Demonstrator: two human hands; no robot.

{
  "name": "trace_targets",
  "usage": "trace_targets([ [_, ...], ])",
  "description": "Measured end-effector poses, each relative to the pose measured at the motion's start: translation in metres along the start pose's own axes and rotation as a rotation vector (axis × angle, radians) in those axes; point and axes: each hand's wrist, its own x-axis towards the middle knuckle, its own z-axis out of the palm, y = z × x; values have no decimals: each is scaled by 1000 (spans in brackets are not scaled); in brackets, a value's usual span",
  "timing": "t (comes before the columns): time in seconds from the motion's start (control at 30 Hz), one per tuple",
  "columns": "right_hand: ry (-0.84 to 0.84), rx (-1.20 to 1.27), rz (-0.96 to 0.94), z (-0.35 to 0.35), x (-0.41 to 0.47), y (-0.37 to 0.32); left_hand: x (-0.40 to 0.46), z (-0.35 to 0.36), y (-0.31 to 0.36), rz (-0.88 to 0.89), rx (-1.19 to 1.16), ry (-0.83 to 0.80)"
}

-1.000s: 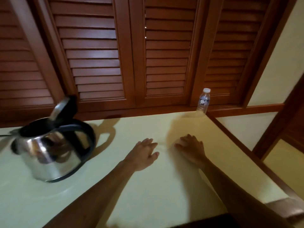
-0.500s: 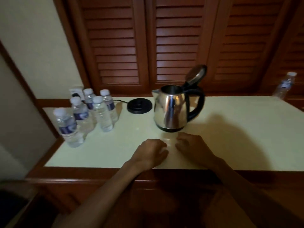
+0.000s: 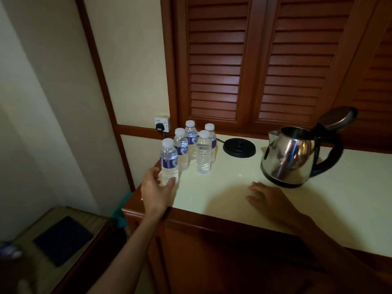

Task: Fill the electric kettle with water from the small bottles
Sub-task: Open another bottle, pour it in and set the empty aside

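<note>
Head view: the right forearm is cut off by the frame's lower right edge, and the dim light leaves the right hand (image 3: 267,197) hard to read; it lies flat on the worktop (image 3: 222,187), fingers loose, holding nothing. The left hand (image 3: 156,187) is wrapped round the base of the nearest bottle (image 3: 169,161), thumb on one side and fingertips on the other; the bottle's bottom is partly hidden behind those fingers, and I cannot tell whether it is lifted off the worktop. It is clear plastic with a white cap and a blue label whose print is too small to read.

Four more bottles (image 3: 196,145) stand upright in a tight cluster just beyond the left hand, overlapping so the rear ones are partly hidden. Past them sits the black base (image 3: 239,147), its cord running behind the bottles to a wall socket (image 3: 162,124).

The kettle (image 3: 290,158) stands just beyond the right hand, off its base: shiny steel body, black handle turned away from the bottles, lid (image 3: 337,119) tipped up open. Its inside is dark, so any water level cannot be seen.
</note>
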Motion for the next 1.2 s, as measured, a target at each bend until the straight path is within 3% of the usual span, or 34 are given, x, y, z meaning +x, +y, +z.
trace_targets([
  [0.1,5,-13,15,2,2,0,11,1,6,13,-132,-134],
  [0.3,17,-17,22,3,1,-3,5,12,12,38,-229,-124],
  [0.47,-1,15,33,-8,0,-2,-23,35,29,42,-297,-368],
  [0.6,199,169,-24,-30,-3,-10,-39,69,44,139,-280,-618],
  [0.77,462,275,-88,-81,-10,-37,-65,120,66,240,-246,-746],
  [1.0,338,-159,44,-124,-9,-48,-80,150,86,304,-254,-877],
  [1.2,181,-396,-42,-130,-3,-56,-69,153,80,310,-257,-981],
])
